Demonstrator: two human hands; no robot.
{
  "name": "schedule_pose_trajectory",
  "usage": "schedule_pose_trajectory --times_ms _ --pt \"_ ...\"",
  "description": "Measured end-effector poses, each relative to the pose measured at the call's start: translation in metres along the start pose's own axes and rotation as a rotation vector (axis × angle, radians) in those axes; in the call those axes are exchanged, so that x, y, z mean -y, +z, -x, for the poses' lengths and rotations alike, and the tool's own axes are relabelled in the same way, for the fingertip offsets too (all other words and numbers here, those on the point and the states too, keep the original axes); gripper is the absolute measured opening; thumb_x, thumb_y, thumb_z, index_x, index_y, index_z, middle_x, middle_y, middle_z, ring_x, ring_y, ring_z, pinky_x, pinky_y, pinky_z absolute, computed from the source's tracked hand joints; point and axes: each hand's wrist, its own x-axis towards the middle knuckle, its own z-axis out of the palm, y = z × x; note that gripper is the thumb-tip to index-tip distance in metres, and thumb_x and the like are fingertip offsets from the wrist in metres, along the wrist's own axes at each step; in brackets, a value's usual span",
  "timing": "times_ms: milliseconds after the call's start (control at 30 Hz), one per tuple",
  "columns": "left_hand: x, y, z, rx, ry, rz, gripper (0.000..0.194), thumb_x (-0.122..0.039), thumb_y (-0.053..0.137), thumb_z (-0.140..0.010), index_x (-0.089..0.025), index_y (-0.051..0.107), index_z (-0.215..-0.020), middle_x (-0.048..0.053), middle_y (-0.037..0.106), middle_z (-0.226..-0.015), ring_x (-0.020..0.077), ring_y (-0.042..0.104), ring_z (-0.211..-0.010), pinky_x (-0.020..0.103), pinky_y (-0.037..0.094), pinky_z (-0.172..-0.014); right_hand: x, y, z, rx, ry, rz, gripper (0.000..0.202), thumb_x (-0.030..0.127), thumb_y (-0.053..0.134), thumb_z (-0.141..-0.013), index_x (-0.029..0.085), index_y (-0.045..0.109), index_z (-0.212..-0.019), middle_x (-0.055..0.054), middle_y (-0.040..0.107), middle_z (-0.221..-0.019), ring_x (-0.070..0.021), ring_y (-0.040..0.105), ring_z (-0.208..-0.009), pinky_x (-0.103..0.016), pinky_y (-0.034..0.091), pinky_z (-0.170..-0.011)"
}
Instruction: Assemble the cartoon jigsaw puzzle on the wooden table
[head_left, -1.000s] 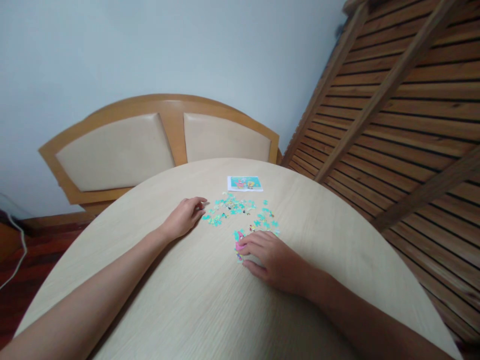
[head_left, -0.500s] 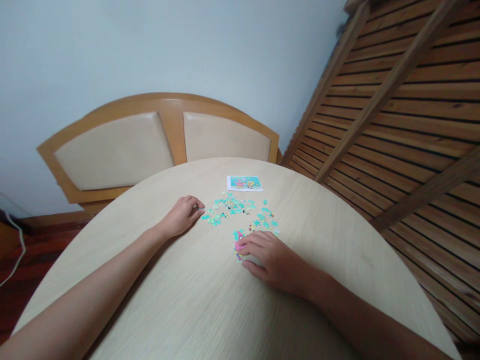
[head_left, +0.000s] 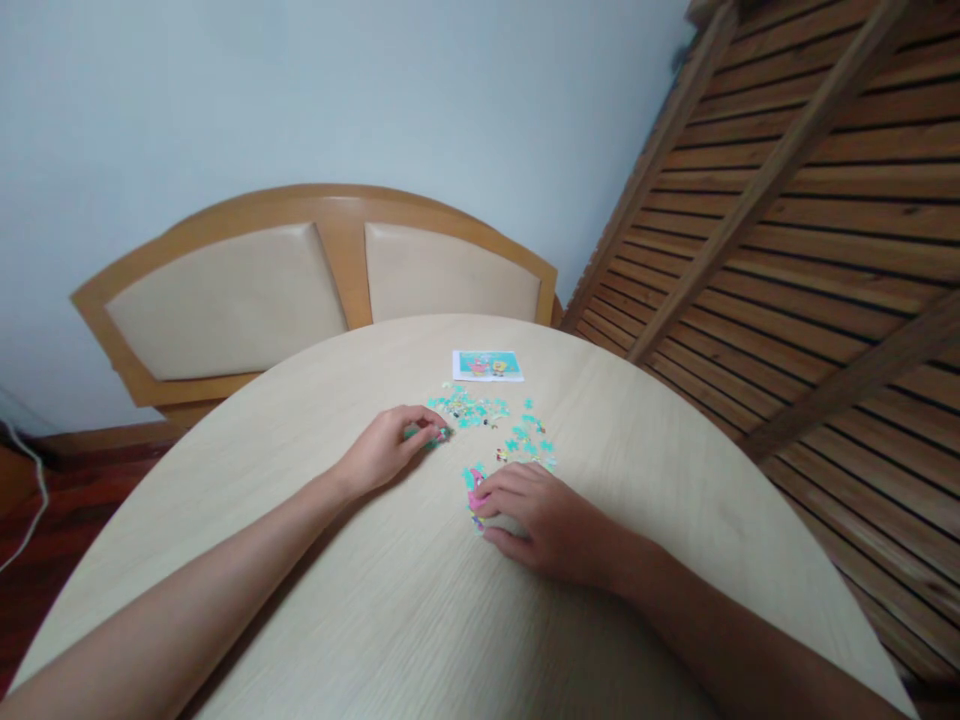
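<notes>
My left hand (head_left: 394, 442) is at the left side of the loose jigsaw pieces (head_left: 466, 408). Its thumb and fingers are pinched together at a small puzzle piece (head_left: 444, 433), partly hidden by the fingertips. Lower and to the right, my right hand (head_left: 541, 515) rests on the table with curled fingers. Those fingertips and the thumb hold the edge of a joined puzzle section (head_left: 475, 484), which shows a pink figure on turquoise; its right part is hidden under the hand. More loose turquoise pieces (head_left: 527, 440) lie just beyond my right hand.
A reference picture card (head_left: 487, 366) with a pink and a yellow cartoon figure lies behind the pieces. The round wooden table (head_left: 360, 600) has a padded wooden headboard (head_left: 225, 300) beyond it. A slatted wooden frame (head_left: 787, 220) leans at the right.
My left hand has moved right and slightly down, from the left edge of the pieces to over them. My right hand stays at the joined section.
</notes>
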Motion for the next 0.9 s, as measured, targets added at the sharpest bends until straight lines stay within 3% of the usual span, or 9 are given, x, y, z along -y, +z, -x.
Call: schedule_pose_trajectory --times_ms 100,200,567,900 --pt "-0.011 0.018 0.006 0.002 0.021 0.078 0.024 -0.034 0.062 -0.093 -0.019 0.071 -0.109 0.006 0.075 -0.098 0.0191 0.067 -0.090 0.032 0.051 -0.085 0.001 -0.002 0.000 0.011 -0.013 -0.017 0.012 0.023 0.064 -0.092 0.019 0.067 -0.102 -0.007 0.072 -0.113 -0.0224 0.063 -0.108 -0.039 0.046 -0.096" --pt "-0.017 0.027 0.012 0.008 0.009 0.113 0.017 -0.032 0.066 -0.090 -0.017 0.073 -0.097 0.005 0.075 -0.092 0.0180 0.067 -0.083 0.029 0.051 -0.078 0.001 -0.002 0.000 0.022 -0.016 -0.026 0.012 0.023 0.065 -0.091 0.020 0.067 -0.102 -0.007 0.072 -0.113 -0.0221 0.063 -0.108 -0.038 0.047 -0.095" --pt "-0.029 0.027 0.016 0.098 0.050 0.072 0.020 -0.030 0.062 -0.092 -0.020 0.078 -0.089 0.005 0.076 -0.083 0.0192 0.066 -0.080 0.028 0.050 -0.073 0.002 0.000 0.001 0.009 0.019 0.034 0.019 0.028 0.067 -0.092 0.019 0.067 -0.108 -0.009 0.069 -0.116 -0.0226 0.062 -0.110 -0.039 0.048 -0.097" --pt "-0.026 0.031 0.018 0.068 0.088 0.003 0.014 -0.029 0.063 -0.091 -0.020 0.073 -0.085 0.003 0.072 -0.081 0.0181 0.063 -0.081 0.031 0.046 -0.080 0.002 -0.001 0.001 -0.003 0.013 0.024 0.014 0.025 0.063 -0.094 0.020 0.068 -0.106 -0.009 0.069 -0.112 -0.0226 0.062 -0.107 -0.039 0.049 -0.096"
